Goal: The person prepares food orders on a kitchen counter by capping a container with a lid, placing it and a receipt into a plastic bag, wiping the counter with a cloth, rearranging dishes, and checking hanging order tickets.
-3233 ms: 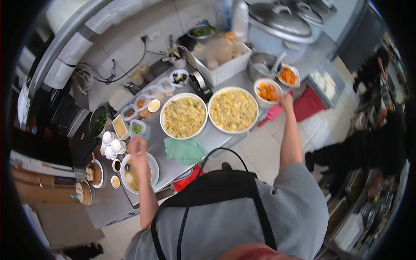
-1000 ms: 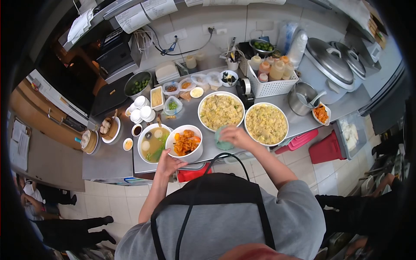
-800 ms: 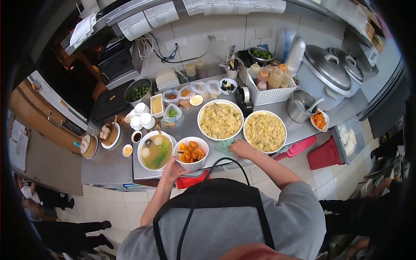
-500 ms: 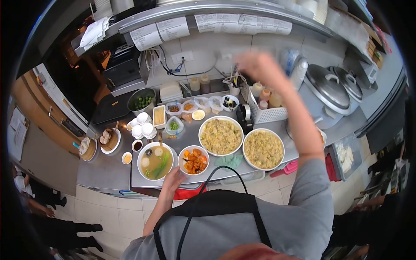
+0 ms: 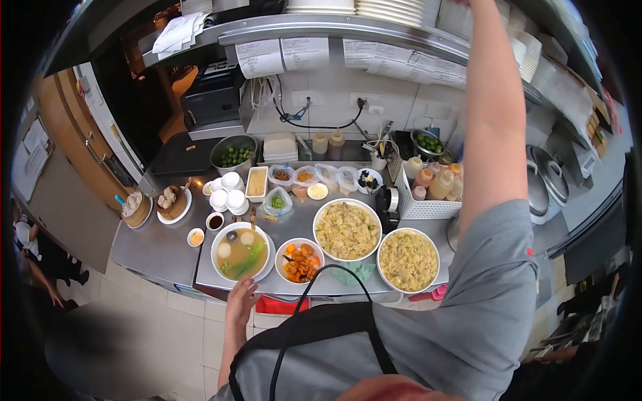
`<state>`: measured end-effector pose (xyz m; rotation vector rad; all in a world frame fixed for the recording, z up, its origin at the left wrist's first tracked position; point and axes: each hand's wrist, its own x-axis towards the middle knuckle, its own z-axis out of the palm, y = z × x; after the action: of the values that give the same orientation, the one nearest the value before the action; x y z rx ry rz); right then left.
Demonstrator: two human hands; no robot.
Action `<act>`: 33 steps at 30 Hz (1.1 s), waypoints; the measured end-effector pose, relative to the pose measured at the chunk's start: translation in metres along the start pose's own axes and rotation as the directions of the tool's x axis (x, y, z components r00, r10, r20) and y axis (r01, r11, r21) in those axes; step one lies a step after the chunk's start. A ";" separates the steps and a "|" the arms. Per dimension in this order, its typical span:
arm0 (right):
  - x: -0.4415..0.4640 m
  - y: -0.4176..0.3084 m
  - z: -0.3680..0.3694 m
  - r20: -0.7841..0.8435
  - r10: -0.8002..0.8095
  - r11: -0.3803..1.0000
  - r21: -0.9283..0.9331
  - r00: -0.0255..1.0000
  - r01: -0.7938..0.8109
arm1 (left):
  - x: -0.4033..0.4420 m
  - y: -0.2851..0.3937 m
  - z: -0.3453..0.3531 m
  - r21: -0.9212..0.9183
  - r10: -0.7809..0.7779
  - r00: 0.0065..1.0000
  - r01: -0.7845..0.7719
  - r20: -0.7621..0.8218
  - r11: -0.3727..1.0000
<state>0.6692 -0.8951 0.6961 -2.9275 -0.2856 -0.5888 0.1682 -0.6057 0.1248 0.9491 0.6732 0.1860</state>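
My left hand (image 5: 241, 298) is at the counter's front edge, just below the soup bowl (image 5: 242, 254), fingers apart and nothing in it. Right of the soup stands a white bowl of orange food (image 5: 301, 261). Two large bowls of yellow rice, one (image 5: 347, 230) beside the other (image 5: 408, 261), stand further right, with a green cloth (image 5: 354, 272) near them. My right arm reaches up to the plate shelf; only a sliver of my right hand (image 5: 461, 2) shows at the top edge, its fingers hidden.
A basket of sauce bottles (image 5: 428, 194) stands at the back right. Stacked small white cups (image 5: 229, 194), bags of toppings (image 5: 277, 202) and bamboo steamers (image 5: 137, 210) are on the left. Stacked plates (image 5: 391, 10) lie on the shelf (image 5: 287, 28). A person (image 5: 57, 260) is at the far left.
My right hand has gone from the cloth up toward the shelf. My left hand has left the orange food's bowl and moved left. The view has tilted up, showing more shelf.
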 end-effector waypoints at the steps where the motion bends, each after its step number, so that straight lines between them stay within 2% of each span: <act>1: -0.005 0.005 0.008 0.005 -0.004 1.000 -0.005 1.000 0.004 | -0.003 0.002 -0.006 -0.013 0.024 0.999 -0.024 -0.025 1.000; 2: -0.012 0.012 0.022 0.234 -0.031 0.998 0.053 0.972 0.019 | -0.007 0.004 -0.012 -0.024 0.044 0.998 -0.045 -0.051 0.999; 3: -0.023 0.018 0.031 0.447 -0.066 0.994 0.112 0.892 0.017 | -0.009 0.007 -0.014 -0.023 0.058 0.995 -0.060 -0.077 0.998; 4: -0.038 0.015 0.035 0.453 -0.062 0.994 0.108 0.889 0.015 | -0.011 0.010 -0.013 -0.024 0.050 0.996 -0.052 -0.077 0.998; 6: -0.063 0.003 0.043 0.137 -0.054 0.976 -0.201 0.989 0.081 | -0.011 0.018 -0.010 0.018 0.085 0.994 -0.084 -0.075 0.996; 7: -0.022 0.026 0.053 0.106 -0.154 0.966 -0.192 0.982 0.172 | -0.009 0.020 -0.007 0.033 0.093 0.995 -0.092 -0.045 0.995; 8: -0.015 0.037 0.052 0.115 -0.152 0.967 -0.190 0.982 0.172 | -0.007 0.024 -0.001 0.037 0.086 0.995 -0.084 -0.049 0.996; 10: -0.018 0.046 0.036 -0.204 -0.092 0.995 -0.048 0.975 0.084 | -0.005 0.031 0.017 0.100 0.105 0.993 -0.110 0.049 0.989; 12: -0.053 0.053 0.022 -0.230 -0.105 0.922 0.343 0.967 0.182 | -0.001 0.033 0.032 0.142 0.088 0.993 -0.098 0.076 0.985; 15: -0.094 0.067 0.013 -0.388 -0.097 0.653 0.670 0.916 0.353 | 0.017 0.018 0.038 0.245 0.065 0.988 -0.098 0.141 0.965; 16: -0.113 0.074 0.014 -0.454 -0.081 0.542 0.727 0.888 0.421 | 0.023 0.010 0.039 0.321 0.084 0.992 -0.111 0.099 0.940; 17: -0.153 0.058 0.023 -0.683 -0.057 0.234 0.700 0.728 0.675 | 0.029 0.001 0.039 0.397 0.104 0.993 -0.119 0.059 0.910; 18: -0.181 0.048 0.027 -0.769 0.034 0.325 0.613 0.639 0.720 | 0.036 -0.007 0.038 0.401 0.092 0.995 -0.103 0.047 0.910; 19: -0.165 0.085 0.047 -0.744 0.262 0.149 0.660 0.614 0.736 | 0.043 -0.016 0.036 0.392 0.126 0.992 -0.127 0.028 0.911; 20: -0.185 0.079 0.063 -0.818 0.304 0.184 0.554 0.489 0.812 | 0.046 -0.021 0.035 0.385 0.157 0.988 -0.147 0.006 0.911; 21: -0.207 0.070 0.083 -0.850 0.305 0.171 0.493 0.430 0.853 | 0.049 -0.024 0.036 0.368 0.155 0.988 -0.150 0.016 0.918; 23: -0.242 0.059 0.142 -0.675 0.308 -0.073 0.685 0.670 0.724 | 0.060 -0.035 0.033 0.305 0.173 0.984 -0.179 0.049 0.935; 24: -0.262 0.050 0.184 -0.561 0.303 0.115 0.824 0.770 0.554 | 0.066 -0.042 0.029 0.257 0.198 0.978 -0.210 0.071 0.943; 25: -0.285 0.039 0.236 -0.541 0.196 0.400 0.806 0.818 0.437 | 0.068 -0.043 0.029 0.268 0.204 0.975 -0.220 0.088 0.938; 26: -0.308 0.027 0.287 -0.513 0.087 0.660 0.671 0.854 0.337 | 0.068 -0.044 0.030 0.275 0.210 0.972 -0.231 0.105 0.933; 27: -0.325 0.028 0.372 -0.423 -0.034 0.900 0.381 0.906 0.212 | 0.067 -0.047 0.032 0.251 0.207 0.973 -0.225 0.097 0.941; 28: -0.380 -0.017 0.384 -0.078 0.029 0.685 0.728 0.997 0.037 | 0.072 -0.047 0.037 0.219 0.224 0.969 -0.242 0.103 0.945; 29: -0.421 -0.043 0.411 0.085 -0.001 0.470 0.879 0.996 -0.075 | 0.077 -0.050 0.040 0.219 0.224 0.970 -0.239 0.090 0.946; 30: -0.453 -0.058 0.448 0.213 -0.022 0.377 0.907 0.977 -0.189 | 0.081 -0.054 0.042 0.206 0.266 0.963 -0.270 0.048 0.941; 31: -0.479 -0.070 0.478 0.217 -0.057 0.320 0.929 0.975 -0.188 | 0.085 -0.058 0.046 0.195 0.308 0.951 -0.304 0.009 0.933; 32: -0.497 -0.084 0.489 0.125 -0.049 0.354 0.930 0.991 -0.100 | 0.087 -0.061 0.052 0.194 0.310 0.951 -0.305 0.007 0.932; 33: -0.509 -0.097 0.495 0.031 -0.040 0.388 0.921 0.999 -0.012 | 0.088 -0.064 0.059 0.317 0.398 0.917 -0.377 -0.002 0.870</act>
<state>0.3697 -0.7945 0.0531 -1.8027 -0.4585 -0.2043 0.2640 -0.6462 0.0573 1.3871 0.5760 0.4815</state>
